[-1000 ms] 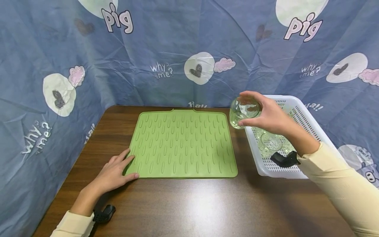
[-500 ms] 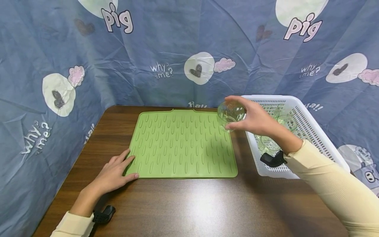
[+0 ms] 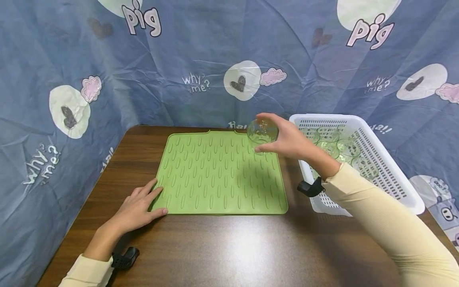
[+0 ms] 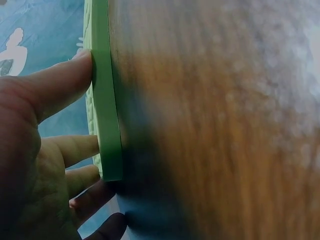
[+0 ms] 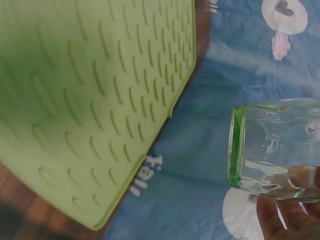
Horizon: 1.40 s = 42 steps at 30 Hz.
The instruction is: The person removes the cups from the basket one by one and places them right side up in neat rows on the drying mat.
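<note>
A clear drinking glass (image 3: 259, 134) is held by my right hand (image 3: 292, 139), thumb on the near side and fingers on the far side. It hangs above the back right corner of a green ridged mat (image 3: 218, 175). In the right wrist view the thick base of the glass (image 5: 236, 146) points left, toward the mat, and fingertips (image 5: 270, 215) show at its side. My left hand (image 3: 138, 209) rests at the mat's front left corner, fingers spread. In the left wrist view the left thumb (image 4: 60, 82) touches the edge of the mat (image 4: 106, 110).
A white perforated basket (image 3: 399, 175) stands at the right of the wooden table (image 3: 215, 247). Several clear glasses (image 3: 348, 147) are in it, partly hidden by my right forearm. A blue printed cloth (image 3: 201, 48) hangs behind the table and along its left side.
My right hand has carried the glass left, from beside the basket to above the mat's back right corner. More glasses in the basket now show. The left hand stays put.
</note>
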Each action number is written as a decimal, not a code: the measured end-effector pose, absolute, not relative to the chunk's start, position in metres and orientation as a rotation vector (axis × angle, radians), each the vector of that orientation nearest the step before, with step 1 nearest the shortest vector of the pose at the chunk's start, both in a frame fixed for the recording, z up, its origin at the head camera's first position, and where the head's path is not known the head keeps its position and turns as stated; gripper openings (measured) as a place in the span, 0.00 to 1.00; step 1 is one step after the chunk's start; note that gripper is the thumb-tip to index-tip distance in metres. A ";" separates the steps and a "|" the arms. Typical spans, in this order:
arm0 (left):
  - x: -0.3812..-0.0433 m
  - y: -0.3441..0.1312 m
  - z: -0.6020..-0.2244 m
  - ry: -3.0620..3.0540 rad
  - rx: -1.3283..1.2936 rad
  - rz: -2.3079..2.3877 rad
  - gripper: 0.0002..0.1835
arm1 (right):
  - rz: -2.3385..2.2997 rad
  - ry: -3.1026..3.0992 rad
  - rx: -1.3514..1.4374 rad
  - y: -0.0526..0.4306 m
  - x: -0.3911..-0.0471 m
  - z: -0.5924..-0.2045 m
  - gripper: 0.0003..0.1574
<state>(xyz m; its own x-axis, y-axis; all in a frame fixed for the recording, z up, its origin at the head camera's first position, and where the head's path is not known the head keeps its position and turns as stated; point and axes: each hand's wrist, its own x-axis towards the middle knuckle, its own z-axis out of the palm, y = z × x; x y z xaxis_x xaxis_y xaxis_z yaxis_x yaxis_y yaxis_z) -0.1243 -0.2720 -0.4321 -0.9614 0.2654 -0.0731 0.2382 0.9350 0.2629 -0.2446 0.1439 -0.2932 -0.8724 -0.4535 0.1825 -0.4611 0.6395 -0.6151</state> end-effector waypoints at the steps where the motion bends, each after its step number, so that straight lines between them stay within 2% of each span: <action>1: -0.124 -0.272 -0.432 2.985 0.390 0.386 0.42 | 1.075 -2.833 0.789 0.140 -0.246 -0.294 0.54; 10: -0.128 -0.270 -0.429 2.974 0.385 0.384 0.42 | 1.125 -2.831 0.789 0.107 -0.265 -0.306 0.52; 25: -0.126 -0.266 -0.428 2.951 0.370 0.382 0.42 | 1.296 -2.901 0.737 0.049 -0.287 -0.345 0.56; 32: -0.125 -0.268 -0.428 2.957 0.354 0.378 0.42 | 1.409 -2.905 0.714 0.032 -0.292 -0.350 0.53; 42: -0.123 -0.268 -0.429 2.962 0.346 0.381 0.42 | 1.425 -2.869 0.678 0.017 -0.300 -0.363 0.55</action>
